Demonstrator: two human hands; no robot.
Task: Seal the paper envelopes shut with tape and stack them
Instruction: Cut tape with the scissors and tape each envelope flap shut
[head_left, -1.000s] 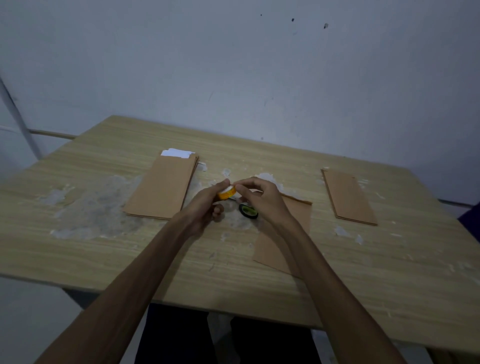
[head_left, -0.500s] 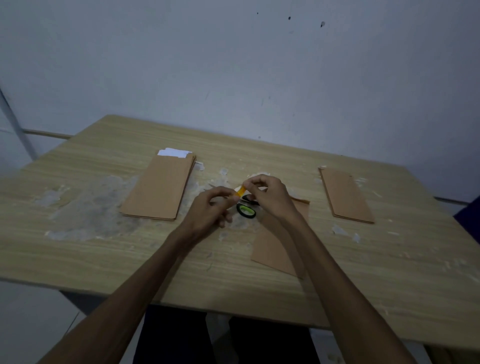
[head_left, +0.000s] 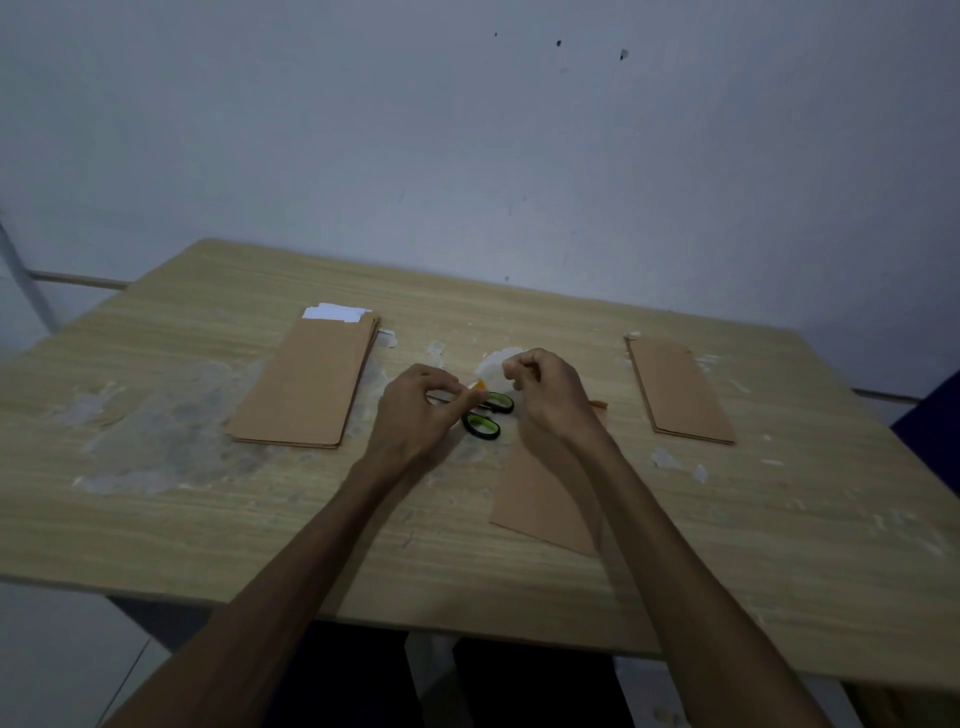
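My left hand (head_left: 421, 410) pinches a small orange tape roll (head_left: 479, 385) between thumb and fingers over the middle of the table. A short gap to its right, my right hand (head_left: 545, 395) has its fingertips pinched together, as if on the tape's loose end; the strip itself is too faint to see. One brown envelope (head_left: 540, 499) lies flat under my right wrist and forearm. A stack of brown envelopes (head_left: 306, 384) with white paper (head_left: 337, 313) sticking out of the top lies at the left. Another brown envelope stack (head_left: 680, 389) lies at the right.
Scissors with green and black handles (head_left: 485, 415) lie on the wooden table (head_left: 208, 519) just below and between my hands. White scraps and worn patches mark the tabletop. A grey wall stands close behind the table's far edge.
My hands have drawn apart: the right hand moved right, away from the roll. The left hand turned the roll and lowered it toward the scissors.
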